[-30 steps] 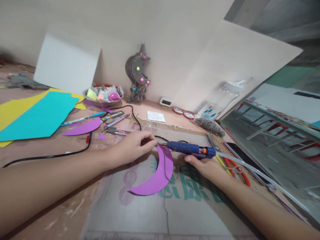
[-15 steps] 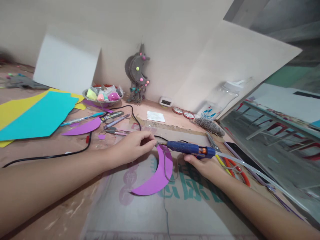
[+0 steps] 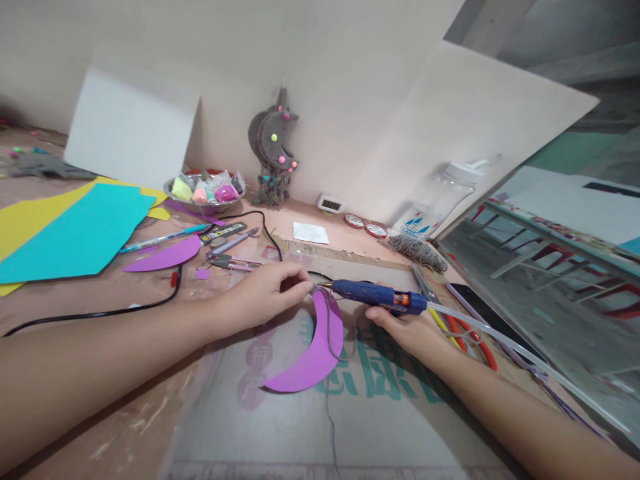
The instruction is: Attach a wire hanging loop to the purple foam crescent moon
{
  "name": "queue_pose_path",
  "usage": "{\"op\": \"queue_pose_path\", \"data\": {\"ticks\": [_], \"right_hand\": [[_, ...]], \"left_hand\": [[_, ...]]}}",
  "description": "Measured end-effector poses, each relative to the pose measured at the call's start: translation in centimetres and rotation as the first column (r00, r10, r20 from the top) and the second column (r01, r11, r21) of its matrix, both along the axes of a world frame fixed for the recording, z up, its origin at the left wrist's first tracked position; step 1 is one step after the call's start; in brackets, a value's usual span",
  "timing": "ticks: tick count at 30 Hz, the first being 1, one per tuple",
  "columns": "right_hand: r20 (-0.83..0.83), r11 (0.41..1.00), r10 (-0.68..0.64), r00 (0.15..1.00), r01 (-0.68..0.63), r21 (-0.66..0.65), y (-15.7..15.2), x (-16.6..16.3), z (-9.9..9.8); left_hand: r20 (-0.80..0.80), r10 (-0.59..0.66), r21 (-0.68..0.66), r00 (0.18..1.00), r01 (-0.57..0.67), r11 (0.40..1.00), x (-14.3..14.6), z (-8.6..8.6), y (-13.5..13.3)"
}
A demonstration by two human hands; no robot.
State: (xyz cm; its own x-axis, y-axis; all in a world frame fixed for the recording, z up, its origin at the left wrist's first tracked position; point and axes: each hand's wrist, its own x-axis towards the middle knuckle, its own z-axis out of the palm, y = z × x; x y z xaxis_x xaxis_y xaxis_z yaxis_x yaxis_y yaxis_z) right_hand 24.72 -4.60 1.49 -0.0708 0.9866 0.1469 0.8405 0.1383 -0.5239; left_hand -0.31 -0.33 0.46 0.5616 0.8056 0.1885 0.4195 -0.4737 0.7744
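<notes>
A purple foam crescent (image 3: pixel 315 357) lies on a printed cardboard sheet (image 3: pixel 380 413) in front of me. My left hand (image 3: pixel 267 291) pinches the crescent's upper tip with fingertips together. My right hand (image 3: pixel 405 330) grips a blue hot glue gun (image 3: pixel 375 295), held level with its nozzle pointing left at that same tip, right beside my left fingertips. A clear glue stick (image 3: pixel 500 333) trails out of the gun's back to the right. A thin grey string (image 3: pixel 333 340) runs over the crescent.
Teal and yellow foam sheets (image 3: pixel 75 230) lie far left, a second purple crescent (image 3: pixel 165 255) and pens near them. A bowl of coloured bits (image 3: pixel 205 193), a dark moon ornament (image 3: pixel 273 147), a plastic bottle (image 3: pixel 440 200), red-handled scissors (image 3: pixel 470 340) and a black cable (image 3: pixel 100 312) surround the work.
Nearly nothing moved: both hands and the glue gun hold the same pose, and the view has shifted very slightly.
</notes>
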Motion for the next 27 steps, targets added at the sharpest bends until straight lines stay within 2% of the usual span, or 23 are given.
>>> {"op": "queue_pose_path", "data": {"ticks": [4, 7, 10, 14, 17, 21, 23, 27], "right_hand": [[0.011, 0.999, -0.024, 1.000, 0.024, -0.039, 0.2, 0.7, -0.1], [-0.122, 0.996, 0.091, 0.988, -0.092, 0.001, 0.5, 1.1, 0.4], [-0.287, 0.980, 0.200, 0.937, -0.187, 0.071, 0.6, 0.9, 1.5], [-0.371, 0.981, 0.185, 0.910, -0.148, 0.127, 0.4, 0.3, 3.0], [-0.310, 0.993, 0.093, 0.946, -0.065, 0.100, 1.4, 0.1, 4.1], [-0.041, 0.998, -0.047, 0.998, 0.048, 0.042, 5.6, -0.2, 5.0], [0.068, 0.998, -0.066, 0.996, 0.064, 0.028, 8.4, -0.4, 4.8], [0.091, 0.997, -0.076, 0.993, 0.074, 0.018, 13.3, -0.9, 3.0]], "left_hand": [[-0.001, 0.006, -0.016, 1.000, -0.006, 1.000, 0.0, 0.0, 0.0], [-0.016, -0.005, -0.021, 1.000, 0.005, 1.000, 0.0, -0.1, 0.1], [-0.030, -0.035, -0.021, 0.999, 0.034, 0.999, 0.0, -0.2, 0.2], [-0.018, -0.077, -0.014, 0.997, 0.077, 0.997, 0.0, -0.6, 0.3], [-0.009, -0.090, -0.013, 0.996, 0.090, 0.996, 0.0, -0.7, 0.4], [0.010, -0.106, -0.003, 0.994, 0.106, 0.994, 0.1, -0.7, 0.4], [-0.005, -0.096, 0.003, 0.995, 0.096, 0.995, 0.1, -0.7, 0.4], [-0.026, -0.079, 0.004, 0.997, 0.079, 0.997, 0.2, -0.8, 0.5]]}}
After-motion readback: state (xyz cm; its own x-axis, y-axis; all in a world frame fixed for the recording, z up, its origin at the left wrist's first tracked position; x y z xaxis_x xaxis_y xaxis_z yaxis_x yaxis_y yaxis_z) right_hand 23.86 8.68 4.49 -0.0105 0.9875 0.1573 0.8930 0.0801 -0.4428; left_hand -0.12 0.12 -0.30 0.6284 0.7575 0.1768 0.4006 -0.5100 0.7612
